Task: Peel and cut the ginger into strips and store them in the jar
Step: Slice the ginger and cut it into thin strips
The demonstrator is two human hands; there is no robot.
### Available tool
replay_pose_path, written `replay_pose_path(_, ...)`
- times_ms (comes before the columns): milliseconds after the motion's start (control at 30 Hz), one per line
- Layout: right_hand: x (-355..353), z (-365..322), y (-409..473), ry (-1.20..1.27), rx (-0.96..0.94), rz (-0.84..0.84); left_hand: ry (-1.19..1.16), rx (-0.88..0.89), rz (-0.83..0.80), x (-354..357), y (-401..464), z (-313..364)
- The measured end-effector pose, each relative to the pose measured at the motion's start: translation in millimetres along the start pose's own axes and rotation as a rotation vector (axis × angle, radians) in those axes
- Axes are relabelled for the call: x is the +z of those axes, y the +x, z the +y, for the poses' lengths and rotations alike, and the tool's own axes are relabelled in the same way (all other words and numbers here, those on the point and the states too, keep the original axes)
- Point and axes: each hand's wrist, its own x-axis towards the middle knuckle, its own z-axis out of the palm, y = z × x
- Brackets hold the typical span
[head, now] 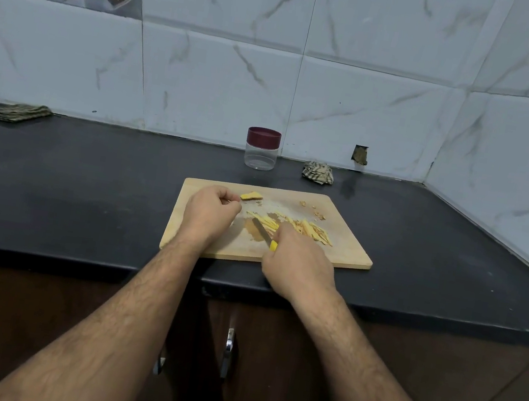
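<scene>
1. Our right hand has its fingers wrapped round the yellow-handled knife; left hand fingers are curled, seemingly pinching a sliver.
2. We should gather the pale ginger strips mid-board on the wooden cutting board.
3. The uncut yellow ginger chunk sits near the board's far edge; the maroon-lidded clear jar waits, closed, at the surface's back edge.

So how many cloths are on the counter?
2: a folded striped cloth at the far left by the wall, and a crumpled cloth right of the jar.
</scene>
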Motion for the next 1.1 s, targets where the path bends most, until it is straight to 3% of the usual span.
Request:
replay_pose_path(300, -5.2, 19.2, 0.7, -0.036, 0.081, 0.04, 0.016, 0.013, 0.0, 0.8, 0.4, -1.5)
replay_pose_path(833, 7.6, -15.3, 35.0, -0.083, -0.024, 0.075, 0.069, 0.007, 0.019, 1.6, -0.9, 1.3)
replay_pose_path(1100, -0.8, -0.7, 33.4, -0.049, 0.044, 0.052, 0.081, 0.006, 0.018, 1.5, -1.0, 1.0)
